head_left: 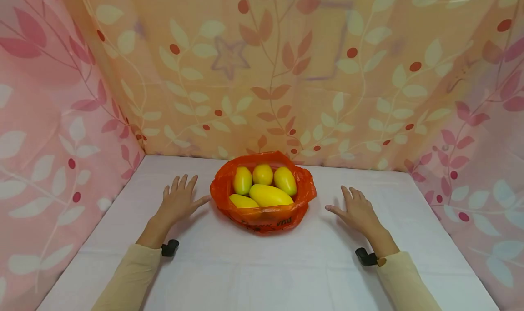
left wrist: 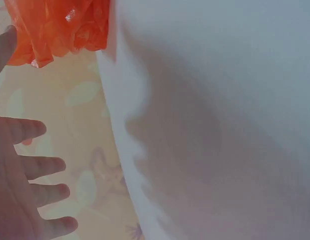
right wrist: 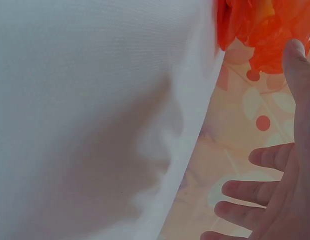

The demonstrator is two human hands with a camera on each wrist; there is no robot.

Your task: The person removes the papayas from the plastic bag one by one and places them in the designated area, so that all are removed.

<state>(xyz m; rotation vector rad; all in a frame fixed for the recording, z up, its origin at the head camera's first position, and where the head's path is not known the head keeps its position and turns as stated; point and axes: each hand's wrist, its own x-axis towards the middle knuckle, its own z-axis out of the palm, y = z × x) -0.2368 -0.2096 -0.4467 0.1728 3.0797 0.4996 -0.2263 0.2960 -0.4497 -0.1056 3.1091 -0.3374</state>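
An orange-red plastic bag (head_left: 262, 224) with dark printed lettering stands at the middle of the table, its mouth spread wide. Inside it lie several smooth yellow fruits that look like mangoes (head_left: 271, 195), some tinged green. My left hand (head_left: 177, 203) is held left of the bag, fingers spread and straight. Its thumb tip comes close to the bag's side; whether it touches, I cannot tell. To the right, my right hand (head_left: 357, 211) is also spread and holds nothing, its thumb pointing at the bag across a gap. Both wrist views show part of the bag (left wrist: 69, 25).
A white cloth covers the table (head_left: 254, 274). Behind it hangs an orange curtain (head_left: 196, 74) with a leaf print, and pink leaf-print curtains (head_left: 32, 120) flank both sides. Small black devices (head_left: 170, 248) sit at both wrists, by the beige sleeves.
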